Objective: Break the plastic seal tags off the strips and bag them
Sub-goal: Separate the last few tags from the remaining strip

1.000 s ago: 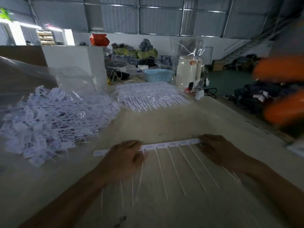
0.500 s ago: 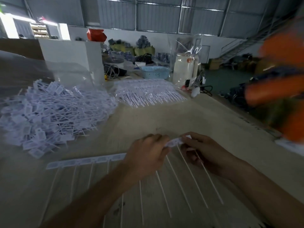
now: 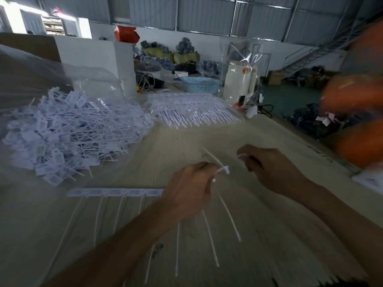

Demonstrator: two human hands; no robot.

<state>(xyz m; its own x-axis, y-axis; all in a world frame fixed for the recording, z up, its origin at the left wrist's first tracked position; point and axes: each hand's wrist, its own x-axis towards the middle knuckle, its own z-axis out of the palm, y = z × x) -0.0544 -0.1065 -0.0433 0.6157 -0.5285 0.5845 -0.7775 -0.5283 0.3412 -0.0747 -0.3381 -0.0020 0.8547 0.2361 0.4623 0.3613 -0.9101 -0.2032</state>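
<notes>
A white strip of seal tags lies across the table with thin tails pointing toward me. My left hand grips the strip's right end, and white tag pieces stick out past its fingers. A small gap to the right, my right hand pinches a single white tag, lifted off the table. A big heap of loose tags fills a clear plastic bag at the left.
A wrapped pack of tag strips lies at the table's far middle. Behind it stand a blue basket, a white kettle and cables. A person in orange is blurred at the right edge.
The strip slid left and both hands met on its right part. Now they have pulled apart, with a tag broken off in my right hand. The camera came closer.
</notes>
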